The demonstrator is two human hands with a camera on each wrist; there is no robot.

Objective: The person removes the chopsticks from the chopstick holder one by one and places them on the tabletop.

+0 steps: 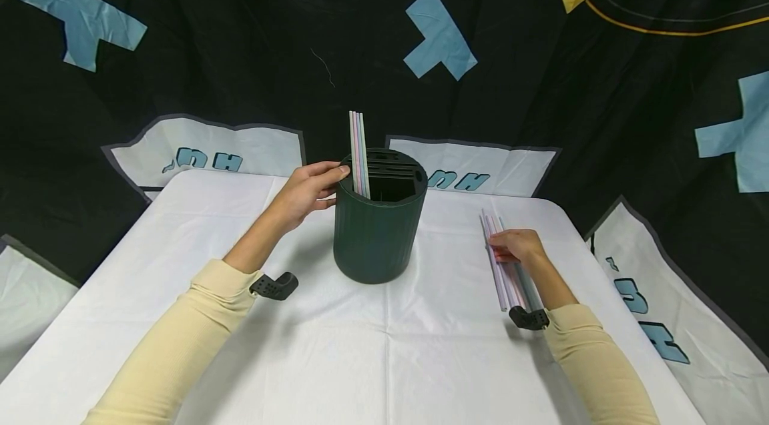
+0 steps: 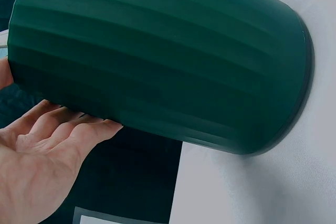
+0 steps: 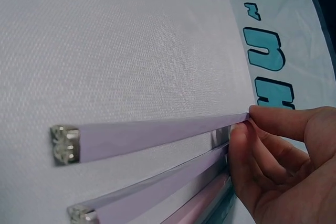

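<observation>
A dark green, ribbed utensil holder (image 1: 375,241) with a slotted top stands upright mid-table. Several pastel chopsticks (image 1: 359,151) rise from its opening at the near left. My left hand (image 1: 305,193) grips the holder's left side, thumb at the rim; in the left wrist view the fingers (image 2: 79,135) lie against the ribbed wall. At the right, my right hand (image 1: 517,245) is over loose chopsticks (image 1: 498,275) lying lengthwise. Thumb and forefinger pinch a lavender chopstick (image 3: 157,139) with a silver end. Another lavender one, a pink one and a teal one lie beside it.
White cloth covers the table (image 1: 324,358). Behind it hangs a black curtain (image 1: 252,65) with blue and yellow tape patches. White lettered banners (image 1: 222,145) hang beyond the far and right edges. Each wrist wears a black camera mount (image 1: 275,286).
</observation>
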